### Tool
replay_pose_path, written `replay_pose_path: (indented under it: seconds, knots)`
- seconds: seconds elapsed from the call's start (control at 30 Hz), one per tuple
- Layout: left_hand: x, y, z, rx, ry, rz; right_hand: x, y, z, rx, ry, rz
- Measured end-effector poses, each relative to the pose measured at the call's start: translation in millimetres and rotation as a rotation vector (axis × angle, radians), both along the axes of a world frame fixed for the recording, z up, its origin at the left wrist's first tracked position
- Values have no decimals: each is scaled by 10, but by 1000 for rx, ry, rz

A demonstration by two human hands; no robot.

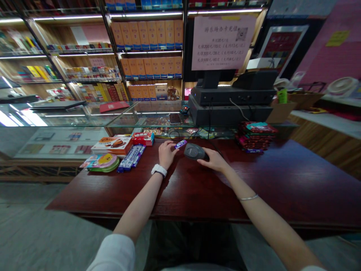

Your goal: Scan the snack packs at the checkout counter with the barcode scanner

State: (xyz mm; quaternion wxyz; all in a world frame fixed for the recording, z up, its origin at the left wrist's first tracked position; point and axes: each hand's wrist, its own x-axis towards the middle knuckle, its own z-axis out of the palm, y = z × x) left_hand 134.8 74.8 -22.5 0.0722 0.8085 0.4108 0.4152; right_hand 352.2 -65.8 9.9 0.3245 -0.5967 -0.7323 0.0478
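My left hand (167,153), with a white watch on the wrist, pinches a small purple candy pack (181,144) over the wooden counter. Close to its right is a dark grey barcode scanner (194,151), its head facing left toward the pack. My right hand (214,160) grips the scanner from the right side; a thin bracelet is on that wrist. Left of my left hand lie purple-wrapped bars (132,158). Beside them are an orange and white box (113,145), red and white packs (143,138) and a round pastel-coloured pack (103,162).
A stack of dark red packs (255,136) sits on the counter (197,195) at right. Behind stand a glass display case (118,116) and a black till (231,107) with a paper sign (222,43). A phone (175,119) rests on the glass; cables hang nearby.
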Motion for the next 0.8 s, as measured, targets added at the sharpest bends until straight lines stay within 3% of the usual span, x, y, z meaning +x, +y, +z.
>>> replay_pose_path:
  seconds: [0.33,0.8]
  knots:
    - [-9,19,-16,1,-2,-5,-26,2,7,-5,11,7]
    - [-7,-7,7,13,2,-14,36,39,-32,60,-174,-4]
